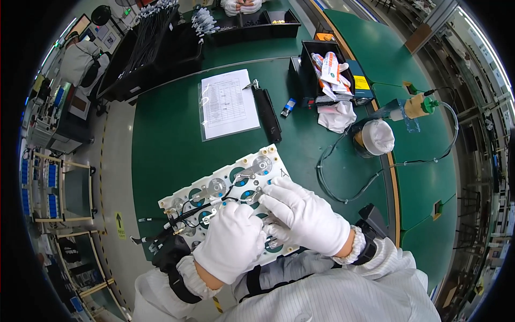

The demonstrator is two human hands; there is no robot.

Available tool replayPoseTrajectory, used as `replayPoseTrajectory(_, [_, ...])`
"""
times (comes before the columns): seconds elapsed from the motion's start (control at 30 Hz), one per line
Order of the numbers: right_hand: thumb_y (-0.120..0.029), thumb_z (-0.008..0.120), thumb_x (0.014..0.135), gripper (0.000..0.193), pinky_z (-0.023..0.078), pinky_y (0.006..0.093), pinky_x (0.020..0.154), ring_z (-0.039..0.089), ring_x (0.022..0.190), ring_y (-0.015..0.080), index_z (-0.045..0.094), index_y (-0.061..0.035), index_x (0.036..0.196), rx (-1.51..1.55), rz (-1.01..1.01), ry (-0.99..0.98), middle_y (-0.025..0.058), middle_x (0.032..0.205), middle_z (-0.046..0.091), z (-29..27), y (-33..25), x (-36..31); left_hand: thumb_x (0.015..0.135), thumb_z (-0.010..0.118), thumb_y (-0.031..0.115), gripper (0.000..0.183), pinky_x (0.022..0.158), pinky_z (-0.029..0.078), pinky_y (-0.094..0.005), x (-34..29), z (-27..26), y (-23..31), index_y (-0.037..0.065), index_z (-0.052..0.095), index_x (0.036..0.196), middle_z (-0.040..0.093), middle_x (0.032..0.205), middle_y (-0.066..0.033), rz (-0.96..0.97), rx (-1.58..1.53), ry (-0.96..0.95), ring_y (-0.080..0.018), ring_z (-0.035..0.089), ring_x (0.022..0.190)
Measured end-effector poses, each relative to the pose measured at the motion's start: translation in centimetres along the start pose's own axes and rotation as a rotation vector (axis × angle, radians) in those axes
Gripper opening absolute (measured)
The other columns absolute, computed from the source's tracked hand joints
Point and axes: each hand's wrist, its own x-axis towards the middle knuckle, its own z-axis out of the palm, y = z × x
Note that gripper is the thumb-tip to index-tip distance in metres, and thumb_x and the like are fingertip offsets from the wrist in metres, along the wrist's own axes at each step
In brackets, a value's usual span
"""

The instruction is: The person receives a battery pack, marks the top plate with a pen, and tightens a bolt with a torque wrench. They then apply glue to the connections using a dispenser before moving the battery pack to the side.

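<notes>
A white fixture plate (274, 160) lies tilted on the table close to my body, with round clear discs (216, 187), small blue dots and metal parts set in it. Black cables (194, 212) run over its left half and off its left side. My left hand (232, 241), in a white glove, is closed low over the plate's middle. Beside it my right hand (306, 217), gloved too, bends over the plate's right part, fingers curled and thumb near the left hand. Whatever the fingertips pinch is hidden beneath the gloves.
Past the plate lie a paper sheet in a sleeve (229, 104), a black powered screwdriver (266, 114) and a small blue bottle (288, 107). A black bin (306, 51) holding white packets, a white-lined cup (377, 138) and a looped tube (350, 199) stand right. Cable bins (129, 88) stand far left.
</notes>
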Motion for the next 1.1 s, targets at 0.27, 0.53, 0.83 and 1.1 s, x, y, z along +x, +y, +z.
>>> replayPoseTrajectory(0.27, [-0.011,0.071,0.069,0.043,0.05,0.0398,0.088,0.055,0.11,0.0342,0.059,-0.0061,0.111,-0.035,0.047,0.114,0.0122,0.111,0.059,0.7,-1.1,-0.2,0.064,0.069,0.024,0.021,0.069,0.046,-0.0395,-0.2,0.0,-2.3,0.01,0.063,0.079,0.055,0.08,-0.0062,0.323,0.176,0.129,-0.0267,0.054,0.079])
replayPoseTrajectory(0.53, [-0.012,0.07,0.068,0.043,0.048,0.0409,0.085,0.046,0.117,0.0351,0.06,-0.0162,0.109,-0.138,-0.049,-0.006,0.0115,0.121,0.051,-0.7,-1.3,0.7,0.062,0.081,0.05,0.066,0.079,0.044,-0.0381,-4.8,-2.0,0.1,0.007,0.059,0.107,0.055,0.101,-0.0064,-0.246,-0.178,0.363,-0.0233,0.053,0.095])
replayPoseTrajectory(0.83, [-0.028,0.071,0.076,0.021,0.045,0.0348,0.059,0.054,0.067,0.0213,0.06,-0.0115,0.081,0.231,-0.03,0.075,0.0025,0.078,0.054,-1.6,-6.6,-0.2,0.083,0.061,0.019,0.044,0.094,0.043,-0.0387,-2.9,0.2,1.2,0.009,0.053,0.125,0.047,0.129,-0.0139,-0.277,0.107,0.469,-0.029,0.05,0.113])
replayPoseTrajectory(1.1, [-0.025,0.063,0.081,0.022,0.042,0.0324,0.043,0.053,0.056,0.0183,0.053,-0.0073,0.073,0.042,-0.067,0.106,0.0073,0.069,0.05,2.3,-7.8,0.5,0.079,0.062,0.027,0.055,0.101,0.034,-0.0494,-2.0,0.0,1.8,0.007,0.047,0.127,0.039,0.135,-0.0183,-0.308,0.66,0.475,-0.0367,0.037,0.125])
